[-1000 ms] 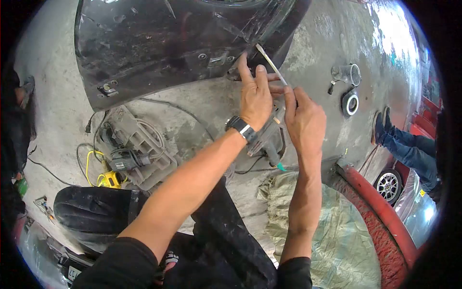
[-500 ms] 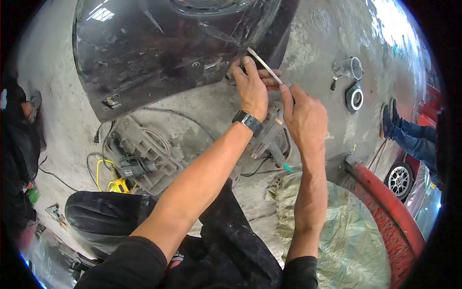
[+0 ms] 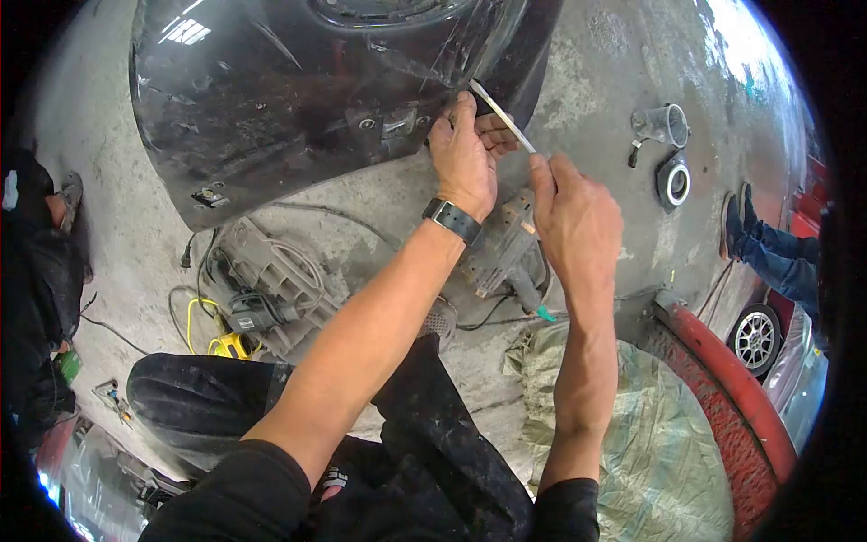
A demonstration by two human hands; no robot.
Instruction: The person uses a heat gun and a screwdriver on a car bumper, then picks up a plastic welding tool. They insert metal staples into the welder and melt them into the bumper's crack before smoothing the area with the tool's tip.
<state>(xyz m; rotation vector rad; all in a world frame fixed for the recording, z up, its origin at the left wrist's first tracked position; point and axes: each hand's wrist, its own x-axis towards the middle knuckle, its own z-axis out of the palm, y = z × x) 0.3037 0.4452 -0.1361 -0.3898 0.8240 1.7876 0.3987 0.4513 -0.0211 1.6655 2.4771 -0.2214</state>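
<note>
Sack (image 3: pixel 646 443) beside red bumper (image 3: pixel 722 388).

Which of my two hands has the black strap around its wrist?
Your left hand, the one at the dark panel's edge: the buckled strap circles that wrist. Your right hand, gripping the metal tool, has a bare wrist.

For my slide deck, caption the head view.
Right hand holds a metal tool over a dark panel, left hand alongside.

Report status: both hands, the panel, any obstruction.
Right hand gripping screwdriver, tip over dark panel. Left hand at panel edge, beside the shaft. Nothing visibly blocking; power tool on floor below hands.
</note>
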